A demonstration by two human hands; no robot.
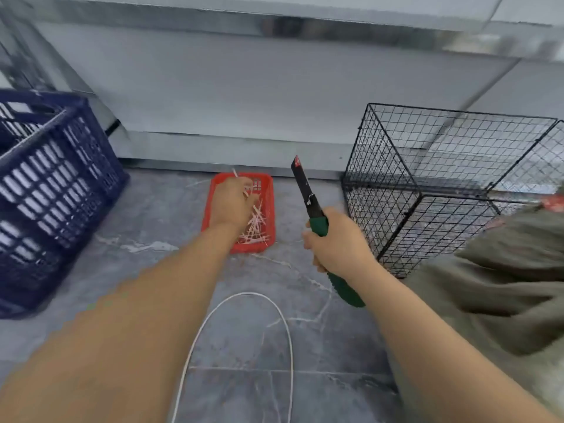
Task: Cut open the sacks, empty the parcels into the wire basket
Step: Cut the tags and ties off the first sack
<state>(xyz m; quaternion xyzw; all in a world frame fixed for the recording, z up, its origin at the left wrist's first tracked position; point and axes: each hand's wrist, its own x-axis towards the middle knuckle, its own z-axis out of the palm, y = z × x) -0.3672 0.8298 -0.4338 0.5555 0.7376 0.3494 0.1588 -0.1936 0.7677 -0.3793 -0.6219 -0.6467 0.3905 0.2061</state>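
Observation:
My right hand grips the green handle of a knife, its dark blade pointing up and away, just left of the black wire basket. That basket stands on the floor at the right and looks empty. My left hand reaches over a small red plastic tray with its fingers curled down among pale cut strings; a thin pale strip sticks up by the fingers. An olive-green sack lies at the right, partly over the basket's near corner.
A large dark blue plastic crate stands at the left. A white cord loops across the grey marble floor between my arms. A grey wall with a ledge runs along the back behind the tray and basket.

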